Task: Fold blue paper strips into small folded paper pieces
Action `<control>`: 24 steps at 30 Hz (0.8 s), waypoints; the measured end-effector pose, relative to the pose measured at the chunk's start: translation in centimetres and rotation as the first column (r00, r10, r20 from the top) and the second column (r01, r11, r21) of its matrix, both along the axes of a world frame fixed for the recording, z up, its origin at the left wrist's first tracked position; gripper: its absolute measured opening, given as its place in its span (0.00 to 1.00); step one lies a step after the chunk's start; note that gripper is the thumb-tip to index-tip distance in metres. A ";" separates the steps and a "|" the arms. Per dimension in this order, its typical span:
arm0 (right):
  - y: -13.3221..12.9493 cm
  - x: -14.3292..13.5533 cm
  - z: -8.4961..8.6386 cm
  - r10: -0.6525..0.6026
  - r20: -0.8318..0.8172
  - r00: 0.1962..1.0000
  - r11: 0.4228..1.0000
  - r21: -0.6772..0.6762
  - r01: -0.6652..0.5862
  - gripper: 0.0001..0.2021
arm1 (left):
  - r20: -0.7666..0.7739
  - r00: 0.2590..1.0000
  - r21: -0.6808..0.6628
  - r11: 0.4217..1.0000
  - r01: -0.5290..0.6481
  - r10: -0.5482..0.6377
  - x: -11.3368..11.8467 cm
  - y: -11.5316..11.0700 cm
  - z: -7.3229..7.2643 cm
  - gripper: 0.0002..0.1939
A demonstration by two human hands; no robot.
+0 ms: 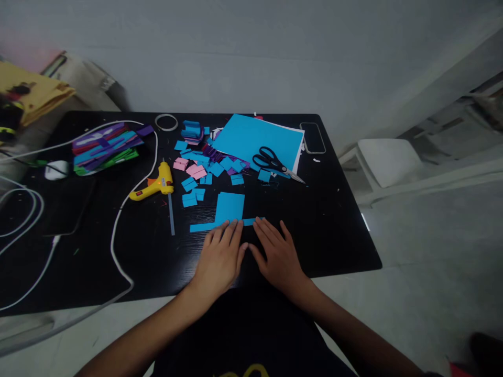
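A narrow blue paper strip (202,228) lies crosswise on the black table, at the near edge of a blue paper rectangle (230,206). My left hand (222,251) lies flat, its fingertips pressing on the strip and the rectangle's lower edge. Fingers stretched, my right hand (277,254) rests on the strip's right end. The two thumbs almost meet between the hands. Part of the strip is hidden under my fingers. Beyond the rectangle lie several small folded blue pieces (189,200) and a few pink ones (195,171).
A yellow glue gun (159,183) with its white cord (113,235) lies to the left. Black-handled scissors (275,163) rest on a large blue sheet (251,139). A phone (313,137) lies at the back right, bundled coloured strips (106,146) at the back left. A white stool (387,162) stands right.
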State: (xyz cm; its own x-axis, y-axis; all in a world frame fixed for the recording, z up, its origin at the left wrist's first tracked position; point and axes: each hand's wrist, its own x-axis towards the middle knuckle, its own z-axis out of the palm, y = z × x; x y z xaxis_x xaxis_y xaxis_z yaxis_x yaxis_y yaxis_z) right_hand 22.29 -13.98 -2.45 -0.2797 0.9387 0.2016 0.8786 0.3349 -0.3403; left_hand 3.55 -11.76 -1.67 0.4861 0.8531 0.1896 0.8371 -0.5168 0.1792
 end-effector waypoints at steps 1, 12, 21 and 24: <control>0.0 0.0 0.0 -0.001 0.001 1.000 1.000 -0.003 0.001 0.23 | -0.008 1.000 0.005 1.000 -0.003 0.003 0.0 0.0 0.0 0.24; 0.1 -0.2 0.5 -0.010 0.008 1.000 1.000 -0.009 0.010 0.23 | -0.009 0.998 0.018 0.998 -0.067 0.067 -4.6 -0.3 0.1 0.25; 0.9 -0.2 0.6 -0.008 -0.018 1.000 1.000 -0.007 0.008 0.20 | -0.061 0.986 0.008 0.987 -0.158 0.158 -7.5 -0.4 0.4 0.28; 1.2 -0.9 0.8 -0.011 0.028 1.000 1.000 -0.021 0.012 0.23 | -0.074 0.985 0.027 0.987 -0.156 0.157 -7.2 -0.3 0.3 0.29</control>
State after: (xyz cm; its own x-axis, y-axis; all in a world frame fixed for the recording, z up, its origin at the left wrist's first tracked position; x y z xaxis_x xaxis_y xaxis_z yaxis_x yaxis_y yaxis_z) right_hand 21.39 -12.81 -1.69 -0.2741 0.9459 0.1738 0.8918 0.3176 -0.3222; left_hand -3.60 -12.06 -1.32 0.3605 0.9159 0.1767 0.9187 -0.3814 0.1028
